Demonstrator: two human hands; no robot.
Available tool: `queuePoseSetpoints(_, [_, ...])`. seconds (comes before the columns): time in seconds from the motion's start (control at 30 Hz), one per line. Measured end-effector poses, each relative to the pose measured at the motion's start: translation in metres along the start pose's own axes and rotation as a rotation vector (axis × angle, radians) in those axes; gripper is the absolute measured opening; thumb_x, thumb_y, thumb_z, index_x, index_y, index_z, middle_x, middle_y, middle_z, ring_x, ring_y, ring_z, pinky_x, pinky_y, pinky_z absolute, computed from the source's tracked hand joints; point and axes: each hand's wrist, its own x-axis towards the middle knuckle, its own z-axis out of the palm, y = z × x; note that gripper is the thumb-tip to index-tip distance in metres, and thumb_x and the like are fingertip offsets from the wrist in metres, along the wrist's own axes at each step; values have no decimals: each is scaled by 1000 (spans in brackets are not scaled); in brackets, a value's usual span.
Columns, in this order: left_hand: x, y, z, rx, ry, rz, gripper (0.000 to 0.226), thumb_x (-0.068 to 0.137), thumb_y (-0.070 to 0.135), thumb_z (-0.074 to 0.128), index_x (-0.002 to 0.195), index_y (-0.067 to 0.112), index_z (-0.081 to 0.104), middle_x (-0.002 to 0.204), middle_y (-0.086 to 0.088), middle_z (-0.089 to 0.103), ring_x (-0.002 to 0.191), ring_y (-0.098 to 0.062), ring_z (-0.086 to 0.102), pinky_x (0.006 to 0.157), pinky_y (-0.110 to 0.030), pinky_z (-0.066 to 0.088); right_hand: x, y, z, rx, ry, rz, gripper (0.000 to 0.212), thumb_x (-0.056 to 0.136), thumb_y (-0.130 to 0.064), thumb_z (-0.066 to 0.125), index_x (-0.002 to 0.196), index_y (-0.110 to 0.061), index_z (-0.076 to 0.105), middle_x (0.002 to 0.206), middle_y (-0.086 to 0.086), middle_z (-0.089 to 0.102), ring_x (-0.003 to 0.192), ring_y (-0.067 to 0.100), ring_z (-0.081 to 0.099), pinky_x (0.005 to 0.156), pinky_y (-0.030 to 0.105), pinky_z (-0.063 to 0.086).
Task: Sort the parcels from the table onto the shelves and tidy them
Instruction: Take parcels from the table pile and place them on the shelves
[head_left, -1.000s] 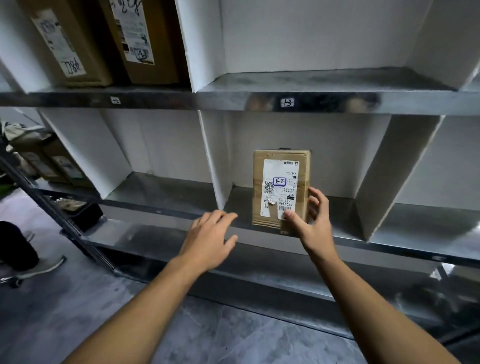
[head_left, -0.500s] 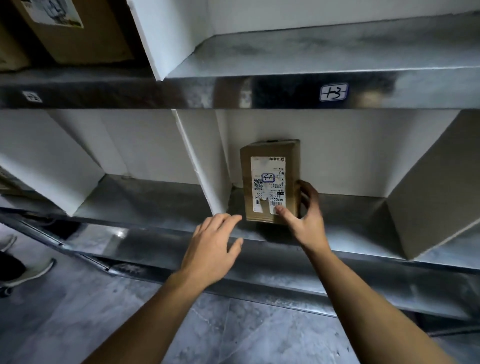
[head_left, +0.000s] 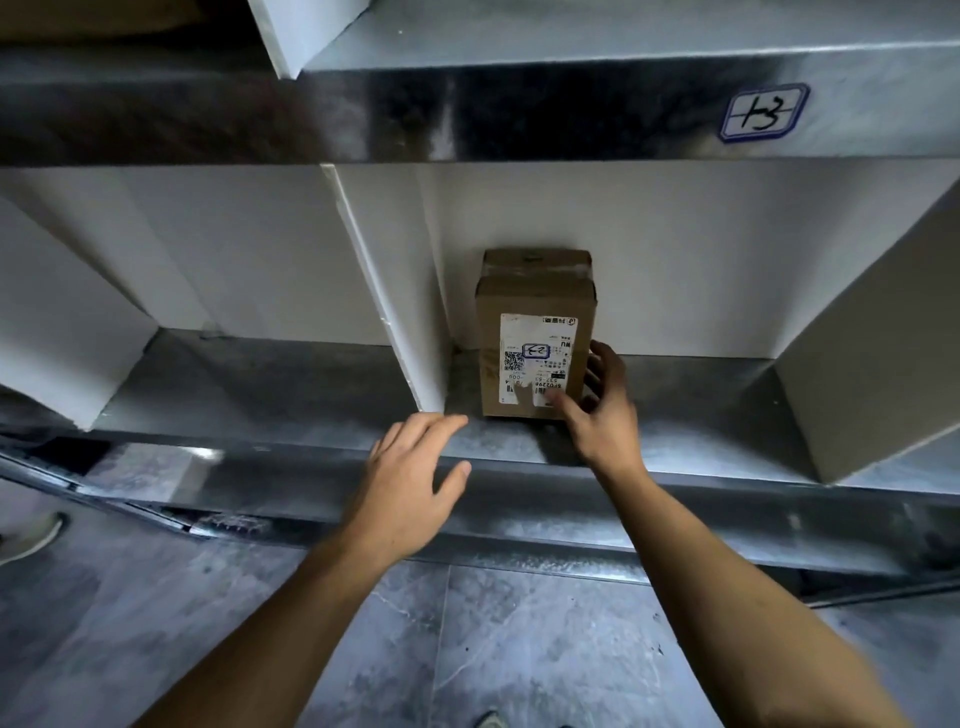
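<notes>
Down at the metal shelf (head_left: 291, 384), just right of the white divider (head_left: 384, 291), my parcel (head_left: 535, 332) is standing upright with its back near the rear wall. My right hand (head_left: 597, 410) is at its 4 o'clock corner: thumb on the front face by the label (head_left: 535, 358), fingers curled round the right side, so I'd call that a light grasp on the parcel rather than a real squeeze. My left hand (head_left: 410, 483) is hanging open at about 7 o'clock from the box, palm down over the shelf lip, touching nothing.

Progress-wise, this one looks basically placed. What's left for it is maybe a nudge to square it up, then letting go. Can't see the table from here, so no idea how many parcels remain.

As for looks: small brown cardboard box, taped top, white shipping label with a QR code and a handwritten mark in blue, printed text upside down. Bottom edge of the label looks a bit torn.
</notes>
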Motion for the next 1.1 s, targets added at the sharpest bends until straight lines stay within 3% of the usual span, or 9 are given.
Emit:
queuePoseSetpoints(0.2, [-6,-5,-1,12,-60,4,47,94,32,58,139,25,47,134,8,48,122,-12,43,106,-34,35,-3,-6,10,-16,12,52,70,85,-19,79,141,-28,38,134,-8,57,123,10,55,101,26,48])
queuePoseSetpoints(0.37, [-9,-8,2,15,-116,21,48,96,35,55,141,28,44,135,10,46,123,-12,40,106,-31,31,-13,-11,5,-43,4,155,73,78,-31,83,137,-33,40,135,0,60,124,19,58,106,45,49])
queuePoseSetpoints(0.43, [-9,-8,3,35,-125,42,48,96,35,54,141,28,43,136,10,45,123,-13,40,107,-32,32,-20,-18,-2,-88,3,188,74,79,-37,82,140,-31,40,141,4,57,129,23,55,109,47,46])
queuePoseSetpoints(0.57, [-8,-6,4,55,-156,84,48,95,36,53,141,27,43,136,7,46,123,-16,42,107,-34,33,-41,-33,-23,-301,-3,172,61,90,-33,73,143,-16,47,145,7,54,133,24,51,110,38,42])
queuePoseSetpoints(0.83, [-11,29,21,219,-205,283,48,97,40,47,142,27,39,136,5,45,122,-21,42,103,-37,34,-119,-39,-72,-873,-43,14,42,98,-42,56,132,-18,56,131,6,58,119,30,53,89,39,47])
queuePoseSetpoints(1.1, [-15,124,71,381,-291,578,46,94,43,45,137,27,43,136,4,48,125,-22,42,106,-37,29,-203,-22,-152,-1201,21,172,44,97,-47,45,131,-19,51,128,8,54,117,33,52,90,39,45])
